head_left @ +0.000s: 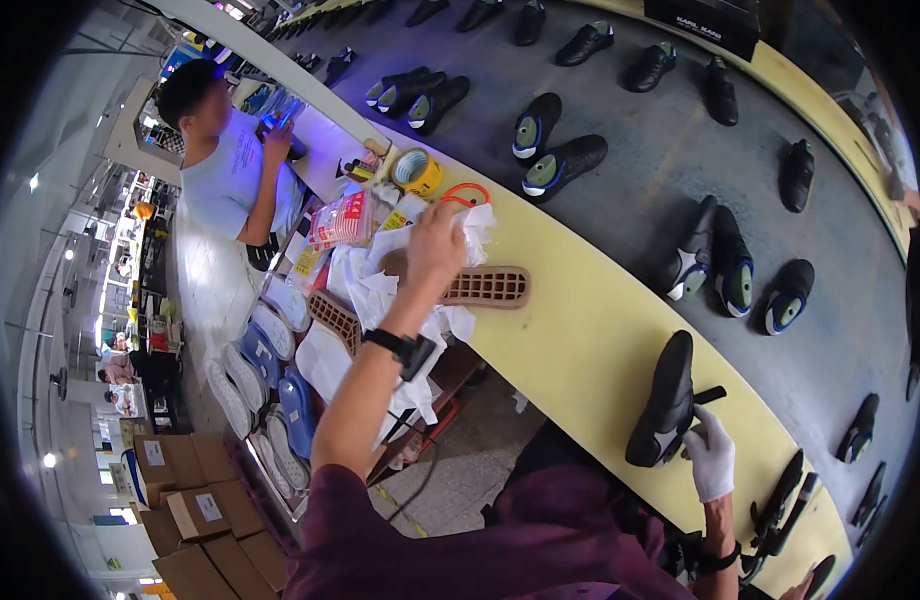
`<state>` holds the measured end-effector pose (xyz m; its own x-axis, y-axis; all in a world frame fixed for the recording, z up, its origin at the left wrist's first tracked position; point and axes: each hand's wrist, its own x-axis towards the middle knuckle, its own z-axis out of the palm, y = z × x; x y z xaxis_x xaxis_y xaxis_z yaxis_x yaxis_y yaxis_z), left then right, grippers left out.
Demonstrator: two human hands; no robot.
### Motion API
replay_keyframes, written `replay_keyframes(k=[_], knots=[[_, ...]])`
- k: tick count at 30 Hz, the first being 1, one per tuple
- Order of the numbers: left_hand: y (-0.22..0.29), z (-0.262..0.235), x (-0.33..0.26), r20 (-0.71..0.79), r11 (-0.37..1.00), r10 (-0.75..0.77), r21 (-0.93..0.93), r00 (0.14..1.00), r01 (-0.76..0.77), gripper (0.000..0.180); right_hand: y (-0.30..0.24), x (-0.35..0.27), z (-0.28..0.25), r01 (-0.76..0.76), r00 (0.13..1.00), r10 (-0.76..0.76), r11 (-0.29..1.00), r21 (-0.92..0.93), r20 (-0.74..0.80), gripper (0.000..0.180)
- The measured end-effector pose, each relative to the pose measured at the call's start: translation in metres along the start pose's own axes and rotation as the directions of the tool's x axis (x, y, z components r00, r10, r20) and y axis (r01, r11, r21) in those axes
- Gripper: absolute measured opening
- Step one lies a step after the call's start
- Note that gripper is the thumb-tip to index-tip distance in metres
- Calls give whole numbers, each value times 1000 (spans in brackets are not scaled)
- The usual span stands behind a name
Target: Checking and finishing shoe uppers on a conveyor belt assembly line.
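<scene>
My left hand (438, 248), bare with a black watch on the wrist, reaches over the cluttered end of the yellow worktable. Its fingers curl closed at crumpled white paper (477, 228), close to an orange ring-shaped thing (468, 193). A brown grid-patterned sole (488, 287) lies beside that hand. In a white glove, my right hand (710, 458) is at the heel end of a black shoe (663, 400), fingers bent against it. The shoe points away from me. A short black stick-like piece (710, 394) juts out just above the gloved fingertips; what it belongs to is unclear.
A yellow tape roll (417, 172) and a red-and-white packet (340, 220) lie on the table. Blue and white soles (270, 360) sit at left, above cardboard boxes (205, 510). Black shoes (565, 165) stand across the grey surface beyond. Another person (225, 160) works at upper left.
</scene>
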<state>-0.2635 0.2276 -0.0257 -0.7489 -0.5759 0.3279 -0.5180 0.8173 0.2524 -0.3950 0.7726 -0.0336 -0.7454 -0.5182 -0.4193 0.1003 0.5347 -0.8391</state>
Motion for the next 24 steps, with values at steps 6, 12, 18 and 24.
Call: replay_keyframes(k=[6,12,18,24], knots=[[-55,10,-14,310,963,146,175,940,-207,42,-7,4,-3,-33,999,33,997,-65,4,33],[106,-25,-30,190,964,224,-187,956,-189,41,-6,10,12,-26,996,26,1000,-7,-82,32],[266,52,-151,506,641,133,-700,852,316,58,-21,12,30,-63,997,69,985,160,-32,34],[294,84,-142,376,662,68,-710,924,240,57,-14,-8,39,-67,997,74,938,340,-9,30]])
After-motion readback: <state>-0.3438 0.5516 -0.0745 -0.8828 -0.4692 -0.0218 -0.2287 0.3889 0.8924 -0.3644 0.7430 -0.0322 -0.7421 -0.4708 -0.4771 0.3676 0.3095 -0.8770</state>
